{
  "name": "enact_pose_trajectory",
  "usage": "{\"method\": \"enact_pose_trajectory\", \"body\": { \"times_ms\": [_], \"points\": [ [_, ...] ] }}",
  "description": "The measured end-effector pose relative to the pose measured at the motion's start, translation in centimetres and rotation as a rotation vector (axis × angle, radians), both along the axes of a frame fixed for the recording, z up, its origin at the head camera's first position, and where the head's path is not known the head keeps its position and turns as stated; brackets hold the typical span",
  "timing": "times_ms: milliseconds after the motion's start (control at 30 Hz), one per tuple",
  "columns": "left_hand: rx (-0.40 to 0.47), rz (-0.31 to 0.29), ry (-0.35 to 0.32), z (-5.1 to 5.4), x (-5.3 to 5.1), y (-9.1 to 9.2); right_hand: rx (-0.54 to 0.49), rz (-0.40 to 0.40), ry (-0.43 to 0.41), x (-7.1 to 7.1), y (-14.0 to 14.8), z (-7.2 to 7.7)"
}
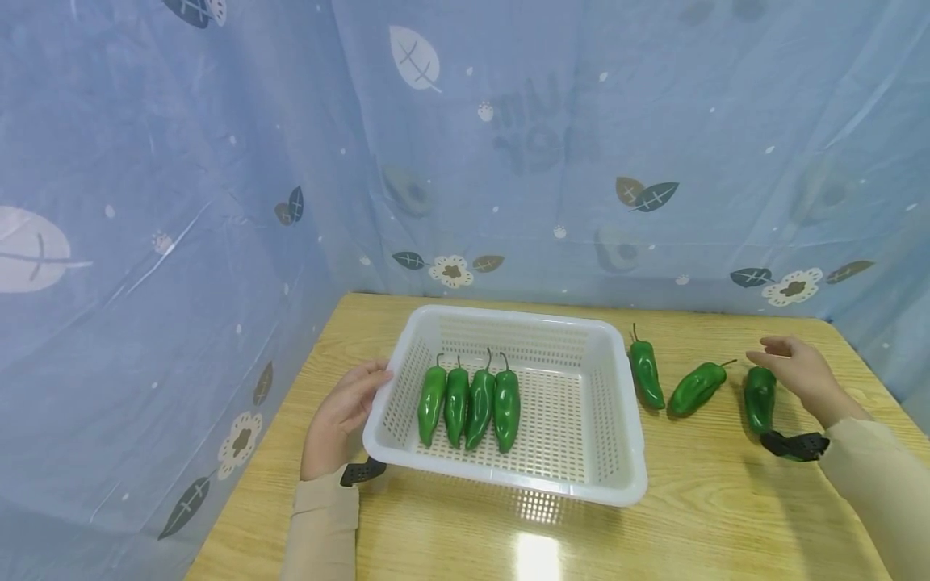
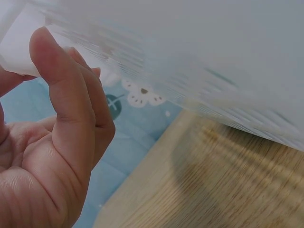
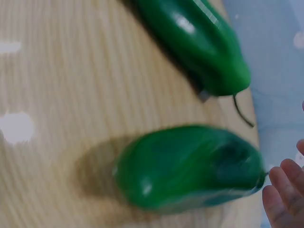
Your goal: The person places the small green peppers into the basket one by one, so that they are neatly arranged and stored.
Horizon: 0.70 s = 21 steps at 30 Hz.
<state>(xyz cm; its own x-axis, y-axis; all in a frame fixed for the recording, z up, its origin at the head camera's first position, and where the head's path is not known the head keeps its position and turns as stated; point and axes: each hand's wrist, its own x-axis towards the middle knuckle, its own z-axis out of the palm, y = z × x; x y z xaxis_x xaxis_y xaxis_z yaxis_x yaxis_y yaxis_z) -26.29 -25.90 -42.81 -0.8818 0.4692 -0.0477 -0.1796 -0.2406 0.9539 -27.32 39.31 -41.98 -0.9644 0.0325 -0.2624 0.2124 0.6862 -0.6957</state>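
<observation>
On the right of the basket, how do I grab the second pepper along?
Best take that pepper by its plump middle, coming from above and squeezing both long sides: it lies lengthwise, slanted, on the table. I'd skip its near end, close to the first pepper, and its thin stem, which might snap.

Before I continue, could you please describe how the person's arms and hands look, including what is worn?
The left hand and right hand wear no gloves. The left sleeve and right sleeve are beige, without visible markings. A black perforated piece shows at the left one's end, a similar black strap at the right one's. No cables are visible.
</observation>
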Motion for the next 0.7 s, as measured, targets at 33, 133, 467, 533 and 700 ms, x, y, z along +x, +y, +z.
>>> {"method": "enact_pose_trajectory", "body": {
  "times_ms": [33, 133, 467, 533, 700],
  "points": [
    [0.0, 0.0, 0.001, 0.0, 0.0, 0.0, 0.008, 0.005, 0.003, 0.1, 0.2, -0.2],
    [0.0, 0.002, -0.001, 0.0, 0.0, 0.0, 0.04, 0.018, 0.026, 0.3, 0.7, -1.0],
    [-0.011, -0.003, 0.011, -0.3, 0.0, -0.1, 0.109, 0.038, 0.048, 0.7, 0.8, -2.2],
    [-0.006, -0.005, 0.014, -0.3, 0.0, -0.1, 0.112, 0.041, 0.04, 0.7, 0.8, -2.3],
    [-0.007, -0.008, 0.019, -0.2, -0.1, -0.1, 0.103, 0.048, 0.016, 0.7, 0.6, -2.7]
  ]
}}
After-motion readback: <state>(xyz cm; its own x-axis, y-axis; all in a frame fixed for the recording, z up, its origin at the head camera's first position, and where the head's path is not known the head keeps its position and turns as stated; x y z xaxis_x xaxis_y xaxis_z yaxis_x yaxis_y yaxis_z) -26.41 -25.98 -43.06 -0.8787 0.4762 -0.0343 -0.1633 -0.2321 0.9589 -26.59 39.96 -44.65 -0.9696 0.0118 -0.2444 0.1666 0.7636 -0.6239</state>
